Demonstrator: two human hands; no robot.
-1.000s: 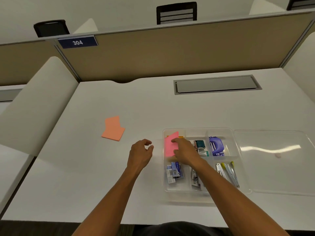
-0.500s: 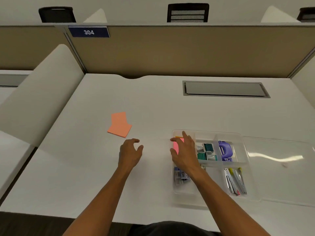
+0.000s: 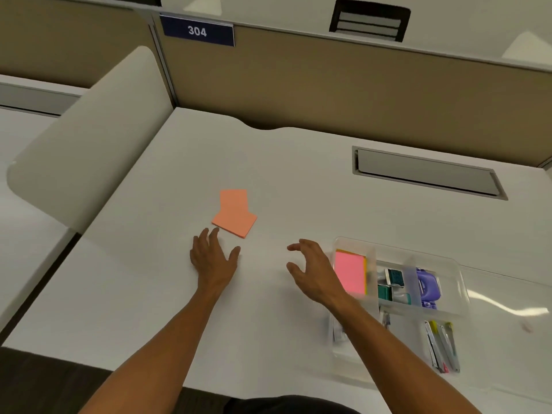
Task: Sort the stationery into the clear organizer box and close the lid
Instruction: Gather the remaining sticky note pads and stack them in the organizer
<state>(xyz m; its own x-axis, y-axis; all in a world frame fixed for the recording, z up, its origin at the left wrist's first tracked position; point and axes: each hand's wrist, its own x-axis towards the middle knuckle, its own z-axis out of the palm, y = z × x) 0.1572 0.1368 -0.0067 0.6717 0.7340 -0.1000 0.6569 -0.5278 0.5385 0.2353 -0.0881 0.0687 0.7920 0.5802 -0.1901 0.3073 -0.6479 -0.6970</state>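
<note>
Withdrawn from the clear organizer box [image 3: 397,255], the right hand [image 3: 313,271] now hovers empty with fingers spread — the pink sticky notes [image 3: 349,276] lie in its far-left compartment — while the left hand [image 3: 213,258], open and flat, reaches just short of the orange sticky notes [image 3: 234,213] on the desk [image 3: 149,294].

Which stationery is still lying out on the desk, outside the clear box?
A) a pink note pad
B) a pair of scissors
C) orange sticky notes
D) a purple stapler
C: the orange sticky notes lie on the bare desk just beyond the left hand, away from the clear organizer box.
</note>
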